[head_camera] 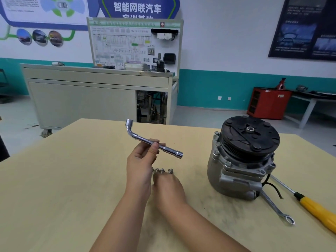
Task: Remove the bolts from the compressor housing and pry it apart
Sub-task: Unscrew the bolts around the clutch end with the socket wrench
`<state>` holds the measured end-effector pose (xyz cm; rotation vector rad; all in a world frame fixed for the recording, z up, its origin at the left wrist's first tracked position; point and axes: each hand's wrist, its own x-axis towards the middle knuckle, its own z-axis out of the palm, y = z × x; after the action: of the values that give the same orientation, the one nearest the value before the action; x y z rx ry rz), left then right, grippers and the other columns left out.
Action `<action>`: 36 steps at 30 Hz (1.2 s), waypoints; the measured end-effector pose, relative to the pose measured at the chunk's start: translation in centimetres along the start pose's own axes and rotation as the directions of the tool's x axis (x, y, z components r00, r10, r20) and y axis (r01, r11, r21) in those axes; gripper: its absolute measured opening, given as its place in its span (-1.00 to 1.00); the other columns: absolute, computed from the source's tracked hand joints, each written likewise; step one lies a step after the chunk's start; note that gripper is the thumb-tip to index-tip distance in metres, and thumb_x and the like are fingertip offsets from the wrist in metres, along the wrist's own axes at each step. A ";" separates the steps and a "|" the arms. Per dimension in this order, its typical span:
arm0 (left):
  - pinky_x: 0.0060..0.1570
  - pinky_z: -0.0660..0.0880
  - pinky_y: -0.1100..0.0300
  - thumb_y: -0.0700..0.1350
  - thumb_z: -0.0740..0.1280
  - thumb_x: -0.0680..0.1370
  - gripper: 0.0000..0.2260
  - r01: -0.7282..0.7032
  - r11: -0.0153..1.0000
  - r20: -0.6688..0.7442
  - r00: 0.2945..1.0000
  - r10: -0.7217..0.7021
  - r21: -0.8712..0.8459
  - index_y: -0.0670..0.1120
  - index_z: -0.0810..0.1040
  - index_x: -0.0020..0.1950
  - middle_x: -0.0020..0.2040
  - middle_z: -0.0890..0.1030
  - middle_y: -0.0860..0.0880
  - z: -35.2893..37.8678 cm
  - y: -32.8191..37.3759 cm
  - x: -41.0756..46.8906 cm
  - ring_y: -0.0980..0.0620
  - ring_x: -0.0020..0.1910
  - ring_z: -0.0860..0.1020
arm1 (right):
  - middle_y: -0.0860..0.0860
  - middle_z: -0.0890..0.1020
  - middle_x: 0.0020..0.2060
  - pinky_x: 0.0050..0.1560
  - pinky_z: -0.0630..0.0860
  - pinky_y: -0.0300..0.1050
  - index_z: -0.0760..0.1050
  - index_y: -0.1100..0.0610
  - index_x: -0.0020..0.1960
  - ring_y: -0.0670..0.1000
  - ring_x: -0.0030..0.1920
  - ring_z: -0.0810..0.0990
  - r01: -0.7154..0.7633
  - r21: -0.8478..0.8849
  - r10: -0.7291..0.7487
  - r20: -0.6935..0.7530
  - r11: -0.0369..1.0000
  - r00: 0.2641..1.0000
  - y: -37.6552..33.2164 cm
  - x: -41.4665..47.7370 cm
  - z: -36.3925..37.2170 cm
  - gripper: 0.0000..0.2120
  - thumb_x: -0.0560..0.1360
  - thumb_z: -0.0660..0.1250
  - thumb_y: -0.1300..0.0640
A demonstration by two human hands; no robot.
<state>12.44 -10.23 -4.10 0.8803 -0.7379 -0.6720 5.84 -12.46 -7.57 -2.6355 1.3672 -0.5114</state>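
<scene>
Above the desk (72, 179), left hand (140, 166) is raised, grip pinching the socket wrench (142, 138); right hand (169, 188) lies palm-down at bolts (161, 171), grip unclear.

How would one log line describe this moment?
left hand: holds L-shaped socket wrench above table | right hand: at loose bolts, grip unclear | compressor: pulley up, housing closed | spanner, screwdriver: beside it

Chrome socket wrench (152, 142), silver-grey compressor (229, 179) with black pulley (251, 135), yellow-handled screwdriver (316, 210), pale wood-grain table (63, 179).
</scene>
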 end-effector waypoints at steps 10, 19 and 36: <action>-0.20 0.44 0.48 -0.20 0.33 0.54 -0.90 -0.039 0.995 0.026 0.999 0.036 0.089 -0.04 0.61 -0.10 -0.17 0.71 0.07 0.2 -0.4 -0.2 0.28 -0.20 0.59 | 0.12 0.53 -0.17 -0.19 0.24 -0.14 0.49 0.16 -0.06 0.19 0.05 0.54 -0.053 0.096 0.050 0.039 0.994 0.998 0.4 -0.6 -1.6 -0.83 0.55 0.13 0.28; -0.07 0.45 0.28 -0.27 0.38 0.50 -0.79 -0.086 0.965 0.126 0.990 0.056 0.247 0.02 0.67 -0.20 -0.18 0.71 -0.02 0.8 0.3 -1.1 0.15 -0.13 0.64 | 0.11 0.61 -0.16 -0.23 0.38 -0.13 0.47 0.14 -0.21 0.16 -0.09 0.57 -0.032 0.219 0.039 -0.029 0.975 0.999 2.9 -5.0 -6.3 -0.85 0.48 0.24 0.10; -0.08 0.47 0.24 -0.04 0.47 0.27 -0.82 -0.484 0.784 0.483 0.832 0.274 0.389 0.18 0.67 -0.17 -0.22 0.63 0.22 11.7 4.1 -8.9 0.15 -0.13 0.54 | -0.20 0.63 -0.33 -0.38 0.39 -0.41 0.52 -0.08 -0.23 -0.17 -0.34 0.58 0.155 0.624 0.188 -0.447 0.766 0.874 10.5 -12.1 -14.9 -0.83 0.38 0.40 0.19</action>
<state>-1.06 -6.48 1.91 1.0233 -1.4761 -0.2801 -13.99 -8.12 0.67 -1.9715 1.0273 -1.4366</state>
